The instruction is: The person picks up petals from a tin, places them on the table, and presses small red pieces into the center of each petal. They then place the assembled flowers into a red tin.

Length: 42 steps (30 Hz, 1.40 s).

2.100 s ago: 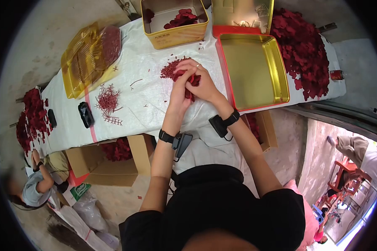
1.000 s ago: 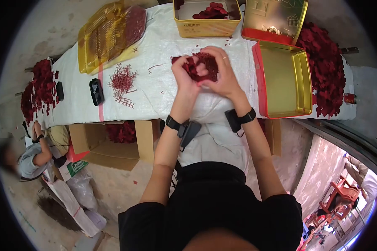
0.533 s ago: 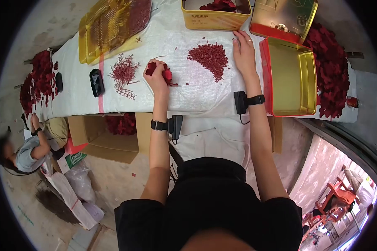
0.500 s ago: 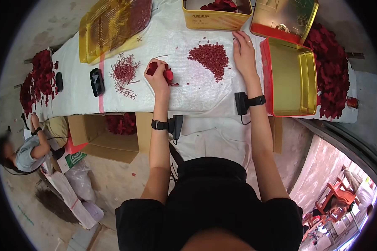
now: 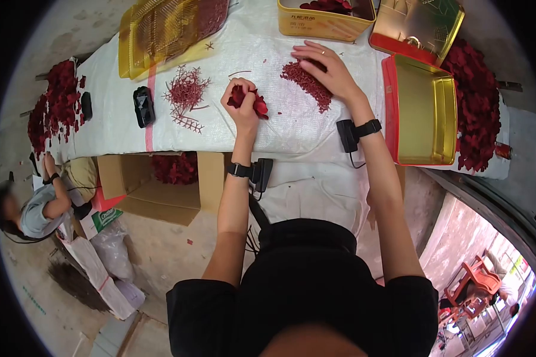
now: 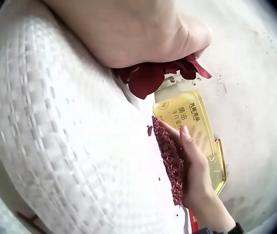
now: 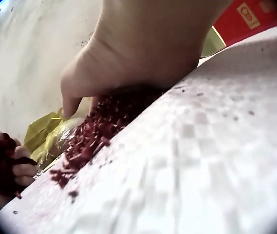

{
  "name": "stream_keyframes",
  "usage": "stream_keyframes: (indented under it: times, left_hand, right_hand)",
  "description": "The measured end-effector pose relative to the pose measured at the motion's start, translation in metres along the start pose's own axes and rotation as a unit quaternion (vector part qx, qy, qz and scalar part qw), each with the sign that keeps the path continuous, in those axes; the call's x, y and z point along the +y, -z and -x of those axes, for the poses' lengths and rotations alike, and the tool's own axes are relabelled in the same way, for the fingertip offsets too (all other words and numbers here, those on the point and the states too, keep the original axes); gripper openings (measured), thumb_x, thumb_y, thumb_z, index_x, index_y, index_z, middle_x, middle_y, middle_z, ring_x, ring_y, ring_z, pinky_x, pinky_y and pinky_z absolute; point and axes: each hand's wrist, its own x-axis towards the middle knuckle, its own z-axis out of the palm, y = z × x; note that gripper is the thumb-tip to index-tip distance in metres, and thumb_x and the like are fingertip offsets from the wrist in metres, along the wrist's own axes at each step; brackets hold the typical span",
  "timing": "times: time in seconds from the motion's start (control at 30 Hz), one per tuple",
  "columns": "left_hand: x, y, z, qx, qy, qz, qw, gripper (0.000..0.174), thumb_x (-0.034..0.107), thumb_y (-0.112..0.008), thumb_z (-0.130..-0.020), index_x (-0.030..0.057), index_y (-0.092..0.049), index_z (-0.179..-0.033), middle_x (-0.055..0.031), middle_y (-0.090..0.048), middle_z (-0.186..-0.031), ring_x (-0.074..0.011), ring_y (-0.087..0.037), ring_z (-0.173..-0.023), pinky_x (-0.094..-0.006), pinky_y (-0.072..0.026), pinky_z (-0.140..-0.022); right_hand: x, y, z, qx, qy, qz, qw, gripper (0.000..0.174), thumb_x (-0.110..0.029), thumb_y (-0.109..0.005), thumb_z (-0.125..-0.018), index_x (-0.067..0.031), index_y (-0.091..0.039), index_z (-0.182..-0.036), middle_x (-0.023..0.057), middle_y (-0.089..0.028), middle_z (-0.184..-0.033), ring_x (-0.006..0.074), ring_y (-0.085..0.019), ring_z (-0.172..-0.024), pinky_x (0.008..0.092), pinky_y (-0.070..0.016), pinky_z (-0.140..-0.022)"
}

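Observation:
My left hand (image 5: 242,107) grips a clump of dark red petals (image 5: 259,106), its fingers curled round them; in the left wrist view the petals (image 6: 145,80) stick out below that hand. Across the small red pieces (image 5: 307,84) lies my right hand (image 5: 330,72), with fingers extended over the far edge of the pile. The right wrist view shows the pile (image 7: 97,129) under and beside the palm. To the left of my left hand is a heap of thin branching red stems (image 5: 186,89).
A yellow tin (image 5: 324,25) with petals stands at the back, beside a gold lid (image 5: 417,27). An open red-edged tin (image 5: 423,113) is to the right, before a large petal heap (image 5: 476,101). Far left are a black object (image 5: 143,107), more petals and another person (image 5: 41,211).
My hands have parted, the left carrying the petals leftward from the small pieces. Most recently, my right hand has moved from beside the pile onto it.

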Motion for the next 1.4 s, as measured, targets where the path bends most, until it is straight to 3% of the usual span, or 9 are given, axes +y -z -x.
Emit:
stream_keyframes:
  times: [0.17,0.27,0.5,0.63,0.77,0.87,1.13,1.33,1.4]
  left_hand:
    - [-0.006,0.001,0.001,0.0,-0.013,0.001,1.0,0.01,-0.005,-0.048,-0.067,0.0023,-0.041,-0.07,-0.0051,-0.048,-0.07,-0.01,-0.042,-0.065,-0.0207,-0.0367,-0.06]
    - [-0.003,-0.001,0.001,0.002,-0.012,-0.008,1.0,0.011,-0.005,-0.048,-0.066,0.0023,-0.04,-0.069,-0.005,-0.048,-0.069,-0.0099,-0.042,-0.065,-0.0206,-0.0364,-0.06]
    - [-0.002,-0.001,0.002,-0.019,-0.043,-0.051,0.998,0.01,-0.005,-0.045,-0.067,0.0019,-0.04,-0.071,-0.0077,-0.049,-0.071,-0.012,-0.043,-0.064,-0.0237,-0.0412,-0.06]
    - [-0.004,-0.002,0.003,-0.007,-0.029,-0.034,0.999,0.011,-0.007,-0.047,-0.066,0.0018,-0.04,-0.069,-0.0057,-0.048,-0.07,-0.0098,-0.041,-0.064,-0.0212,-0.0371,-0.06]
    - [-0.004,-0.003,0.002,-0.001,-0.031,-0.022,0.999,0.012,-0.008,-0.047,-0.066,0.0017,-0.04,-0.068,-0.0049,-0.047,-0.069,-0.009,-0.04,-0.063,-0.0199,-0.0353,-0.059]
    - [-0.004,-0.002,0.002,-0.002,-0.024,-0.017,1.0,0.012,-0.008,-0.047,-0.066,0.0016,-0.04,-0.069,-0.0049,-0.047,-0.069,-0.0089,-0.04,-0.063,-0.0199,-0.0355,-0.059]
    - [-0.004,0.004,0.008,-0.016,-0.033,-0.049,0.998,0.011,-0.009,-0.043,-0.067,0.0011,-0.04,-0.071,-0.0074,-0.049,-0.071,-0.0116,-0.042,-0.063,-0.023,-0.0404,-0.06]
    - [0.005,0.007,0.012,0.014,-0.047,-0.06,0.997,0.012,-0.009,-0.042,-0.066,0.0016,-0.039,-0.071,-0.0073,-0.049,-0.07,-0.0114,-0.041,-0.062,-0.0229,-0.0387,-0.059]
    - [0.006,0.006,0.012,0.02,-0.042,-0.055,0.997,0.011,-0.008,-0.042,-0.066,0.0017,-0.039,-0.07,-0.0073,-0.049,-0.07,-0.0114,-0.041,-0.062,-0.023,-0.0383,-0.058]
  right_hand:
    - [-0.025,-0.004,0.019,-0.038,0.029,0.014,0.999,0.041,-0.025,-0.075,-0.073,-0.0096,-0.065,-0.11,0.0059,-0.061,-0.119,0.0274,-0.049,-0.12,0.0391,-0.0373,-0.104]
    - [-0.031,-0.003,0.03,-0.049,0.026,-0.01,0.998,0.039,-0.02,-0.076,-0.072,-0.0087,-0.065,-0.108,0.0065,-0.062,-0.115,0.0272,-0.052,-0.116,0.0387,-0.0396,-0.101]
    - [-0.042,0.01,0.04,-0.039,0.008,-0.004,0.999,0.036,-0.015,-0.072,-0.076,-0.0081,-0.064,-0.111,0.0087,-0.061,-0.118,0.0258,-0.054,-0.113,0.0359,-0.0432,-0.097]
    - [-0.037,0.015,0.02,-0.035,-0.078,-0.127,0.988,0.033,-0.018,-0.058,-0.09,-0.0098,-0.06,-0.122,0.0084,-0.056,-0.128,0.0256,-0.049,-0.121,0.0369,-0.038,-0.103]
    - [-0.008,-0.003,0.002,-0.105,-0.008,-0.051,0.993,0.034,-0.023,-0.054,-0.093,-0.0102,-0.059,-0.123,0.0064,-0.05,-0.136,0.0262,-0.035,-0.134,0.0389,-0.0282,-0.11]
    - [-0.012,-0.014,0.003,-0.127,0.035,-0.055,0.99,0.033,-0.022,-0.054,-0.092,-0.0103,-0.059,-0.123,0.0058,-0.05,-0.136,0.0262,-0.034,-0.135,0.0389,-0.0278,-0.111]
    - [-0.04,0.004,0.024,-0.18,0.014,-0.025,0.983,0.032,-0.018,-0.059,-0.087,-0.0072,-0.062,-0.117,0.0071,-0.06,-0.124,0.0268,-0.049,-0.123,0.0388,-0.0366,-0.105]
    - [-0.071,-0.006,0.033,-0.015,0.053,0.102,0.993,0.025,-0.02,-0.061,-0.085,-0.0071,-0.067,-0.106,0.0077,-0.064,-0.115,0.0255,-0.054,-0.117,0.0416,-0.0368,-0.104]
    - [-0.087,-0.031,0.04,-0.017,0.049,0.117,0.992,0.023,-0.019,-0.064,-0.082,-0.0092,-0.067,-0.103,0.006,-0.064,-0.116,0.0237,-0.051,-0.12,0.0433,-0.0324,-0.108]
